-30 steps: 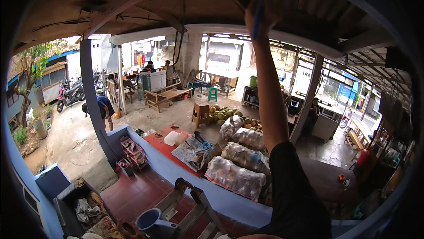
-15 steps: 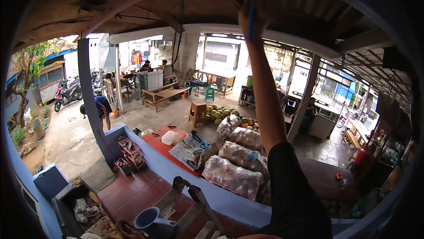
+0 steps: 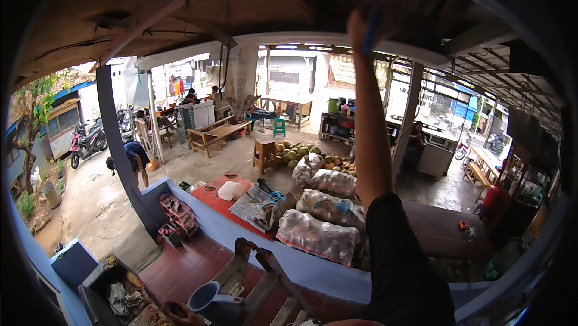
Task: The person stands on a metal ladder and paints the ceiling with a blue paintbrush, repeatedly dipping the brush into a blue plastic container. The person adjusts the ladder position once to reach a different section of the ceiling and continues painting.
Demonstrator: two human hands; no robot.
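- Overhead, the right hand, blurred above a short black sleeve, gripped a slim blue strip-like object below the shadowed, ribbed roof.
- Below, the left hand showed partly beside a round, smooth, grey-blue plastic bucket; whether it was open or closed, I could not tell.
- Just right of the bucket leaned a grey, straight-railed ladder with dark end caps.
- Past it ran a flat-topped, pale blue low wall.
- Beyond lay bulging, wrinkled, translucent plastic sacks and a flat red tabletop bearing a cloudy white plastic jug.
- Farther off, rounded green-brown coconuts lay heaped beside a boxy brown wooden stool.
- Behind stood a slatted wooden bench.
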